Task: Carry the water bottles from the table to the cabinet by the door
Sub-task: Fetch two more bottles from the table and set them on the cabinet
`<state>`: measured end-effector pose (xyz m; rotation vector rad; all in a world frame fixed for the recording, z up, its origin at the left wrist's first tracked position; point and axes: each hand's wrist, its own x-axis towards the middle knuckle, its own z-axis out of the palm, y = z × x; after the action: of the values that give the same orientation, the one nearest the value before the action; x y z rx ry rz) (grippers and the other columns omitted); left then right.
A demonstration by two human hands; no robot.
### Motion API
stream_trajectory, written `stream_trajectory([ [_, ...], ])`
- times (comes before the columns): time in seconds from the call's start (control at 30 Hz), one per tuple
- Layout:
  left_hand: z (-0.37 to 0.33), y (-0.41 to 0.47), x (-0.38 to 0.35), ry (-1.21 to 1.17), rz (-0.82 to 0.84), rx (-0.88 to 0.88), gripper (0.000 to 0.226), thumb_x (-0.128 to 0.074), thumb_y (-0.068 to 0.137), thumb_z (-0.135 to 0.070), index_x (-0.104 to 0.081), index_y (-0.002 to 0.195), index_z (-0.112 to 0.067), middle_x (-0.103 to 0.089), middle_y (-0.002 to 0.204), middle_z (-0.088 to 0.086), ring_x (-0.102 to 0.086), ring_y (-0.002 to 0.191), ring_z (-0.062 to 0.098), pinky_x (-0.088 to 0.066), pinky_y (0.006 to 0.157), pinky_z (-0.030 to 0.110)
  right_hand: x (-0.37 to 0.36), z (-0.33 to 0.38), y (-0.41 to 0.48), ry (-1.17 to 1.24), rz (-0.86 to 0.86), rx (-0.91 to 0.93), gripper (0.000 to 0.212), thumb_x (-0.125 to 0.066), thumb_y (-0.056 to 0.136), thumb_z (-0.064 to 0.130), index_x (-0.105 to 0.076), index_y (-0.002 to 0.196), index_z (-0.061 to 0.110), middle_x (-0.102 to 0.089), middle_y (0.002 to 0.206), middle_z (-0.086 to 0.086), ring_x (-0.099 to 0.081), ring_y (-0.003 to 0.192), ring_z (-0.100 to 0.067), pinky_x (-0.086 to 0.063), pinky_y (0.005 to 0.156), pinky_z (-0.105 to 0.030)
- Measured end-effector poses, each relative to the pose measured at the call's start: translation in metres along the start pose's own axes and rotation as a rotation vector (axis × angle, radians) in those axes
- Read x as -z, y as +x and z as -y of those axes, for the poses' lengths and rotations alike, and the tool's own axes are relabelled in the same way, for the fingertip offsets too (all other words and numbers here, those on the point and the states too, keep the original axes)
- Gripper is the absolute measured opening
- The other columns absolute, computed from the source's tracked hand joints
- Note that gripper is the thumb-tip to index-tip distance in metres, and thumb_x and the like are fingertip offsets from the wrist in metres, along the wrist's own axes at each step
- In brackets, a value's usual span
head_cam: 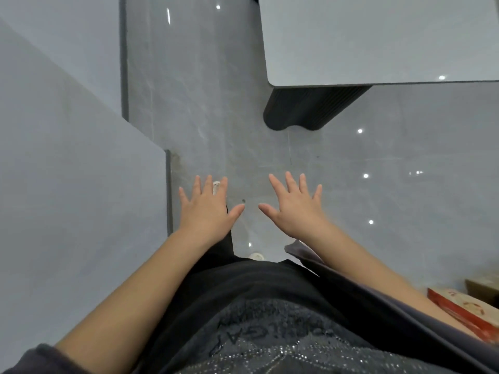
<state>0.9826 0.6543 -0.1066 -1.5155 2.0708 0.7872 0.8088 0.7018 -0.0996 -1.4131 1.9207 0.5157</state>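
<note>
I am looking straight down at a glossy grey tile floor. My left hand [208,206] and my right hand [294,206] are stretched out in front of me, palms down, fingers spread, holding nothing. A pale grey table top [378,39] with a rounded corner fills the upper right; its dark ribbed base [310,109] stands on the floor under it. The visible part of the table is bare. No water bottle and no cabinet is in view.
A grey wall [67,157] with a dark skirting strip and a stepped corner runs down the left side. A red and beige box [464,311] lies at the lower right edge. A strip of floor runs between wall and table.
</note>
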Motion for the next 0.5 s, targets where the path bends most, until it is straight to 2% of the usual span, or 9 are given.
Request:
stream_trajectory([
  [0.2, 0.033, 0.074, 0.080, 0.051, 0.019, -0.015, 0.077, -0.028, 0.094, -0.065, -0.005, 0.154, -0.024, -0.004, 0.162, 0.008, 0.006, 0.149, 0.029, -0.001, 0.117, 0.057, 0.065, 0.050, 0.063, 0.009, -0.028, -0.002, 0.075, -0.028, 0.095, 0.065, 0.002, 0.156, 0.032, 0.005, 0.165, -0.007, 0.011, 0.150, -0.035, 0.003, 0.115, -0.063],
  [0.5, 0.058, 0.141, 0.150, 0.072, 0.043, 0.001, 0.077, -0.027, 0.093, -0.066, -0.005, 0.154, -0.025, -0.005, 0.162, 0.008, 0.004, 0.149, 0.029, -0.002, 0.117, 0.057, 0.138, 0.097, 0.137, 0.019, -0.057, 0.046, 0.074, -0.030, 0.096, 0.063, 0.002, 0.156, 0.032, 0.006, 0.165, -0.008, 0.013, 0.150, -0.035, 0.006, 0.115, -0.063],
])
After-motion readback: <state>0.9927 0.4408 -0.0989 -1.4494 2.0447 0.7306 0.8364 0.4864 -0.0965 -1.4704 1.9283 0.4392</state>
